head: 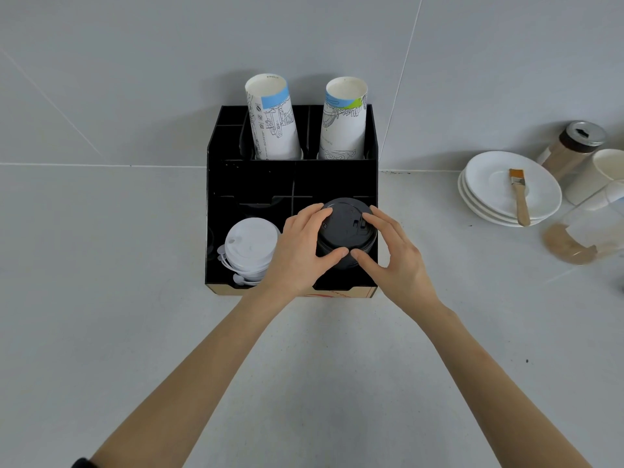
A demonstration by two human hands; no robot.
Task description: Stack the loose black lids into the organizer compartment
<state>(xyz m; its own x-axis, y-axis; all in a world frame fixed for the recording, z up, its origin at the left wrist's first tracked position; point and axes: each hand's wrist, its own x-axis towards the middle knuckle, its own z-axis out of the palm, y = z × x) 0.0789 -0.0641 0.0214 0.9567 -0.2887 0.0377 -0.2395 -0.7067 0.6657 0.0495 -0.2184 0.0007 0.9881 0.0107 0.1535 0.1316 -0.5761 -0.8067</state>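
Observation:
A stack of black lids (344, 231) sits in the front right compartment of the black organizer (256, 179). My left hand (300, 248) grips the stack from its left side, thumb at the front and fingers over the top rim. My right hand (388, 251) grips it from the right, thumb at the front edge and index finger on the top lid. The two thumbs almost meet at the front of the stack. The stack's lower part is hidden inside the compartment.
A stack of white lids (250, 248) fills the front left compartment. Two stacks of printed paper cups (273, 119) (342, 119) stand in the back. White saucers (489, 194) with a brush (519, 194), a shaker jar (570, 146) and a clear container (587, 231) are at the right.

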